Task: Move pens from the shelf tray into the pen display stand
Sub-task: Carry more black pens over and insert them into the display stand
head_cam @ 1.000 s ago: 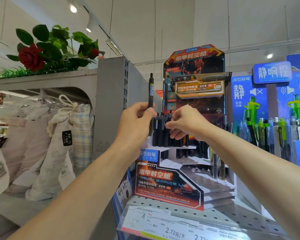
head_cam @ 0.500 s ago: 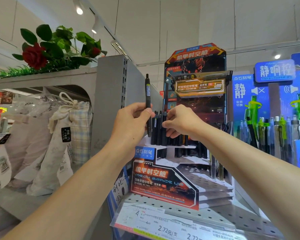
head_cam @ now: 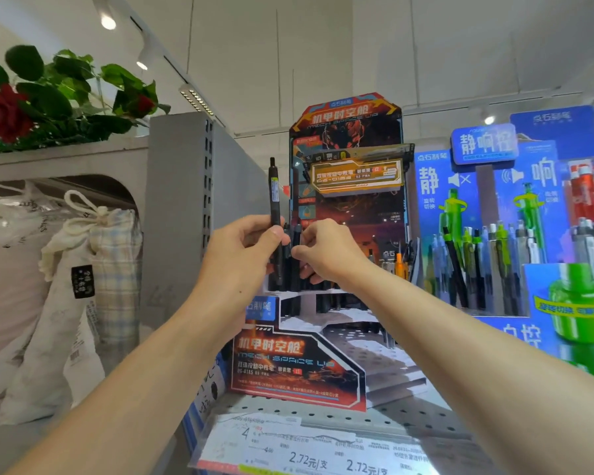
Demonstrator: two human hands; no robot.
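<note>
My left hand (head_cam: 246,250) grips a black pen (head_cam: 274,197) upright, its clicker end well above my fingers. Right beside it, my right hand (head_cam: 326,250) pinches the top of another black pen (head_cam: 296,234) that stands among several black pens in the upper tier of the red and black pen display stand (head_cam: 295,368). Both hands are nearly touching in front of that tier. The stand's stepped lower tiers show rows of holes. The lower ends of the pens are hidden by my hands.
A blue display (head_cam: 494,241) with green, black and grey pens stands right of the stand. A grey shelf upright (head_cam: 182,214) rises at left, with drawstring fabric bags (head_cam: 93,269) beyond it. Price labels (head_cam: 309,454) line the perforated shelf edge below.
The view has shifted, so both hands appear a little lower and closer together. My left hand still holds its pen upright; my right hand's fingers have closed on a pen top in the stand.
</note>
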